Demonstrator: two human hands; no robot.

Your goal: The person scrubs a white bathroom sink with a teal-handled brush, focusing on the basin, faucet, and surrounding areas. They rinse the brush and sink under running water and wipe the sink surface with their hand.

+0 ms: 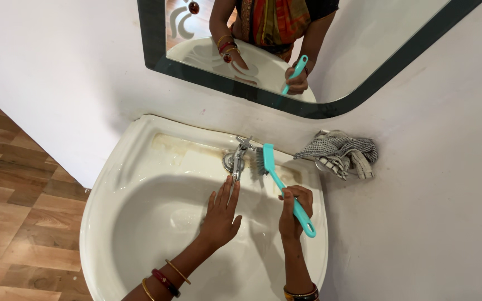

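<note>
Two bare hands work over a white washbasin (140,167): the left hand (221,214) lies flat with fingers spread, tips touching the chrome tap (236,159), while the right hand (293,209) has its fingers wrapped tight around a turquoise brush (277,178), bristles beside the tap. Nearby, a checked cloth (338,151) hangs on the wall.

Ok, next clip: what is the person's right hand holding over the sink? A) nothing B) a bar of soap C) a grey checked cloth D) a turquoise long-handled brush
D: the right hand grips the handle of a turquoise brush, whose bristles sit beside the metal tap, while the grey checked cloth hangs apart on the wall and the left hand rests open in the basin.
</note>
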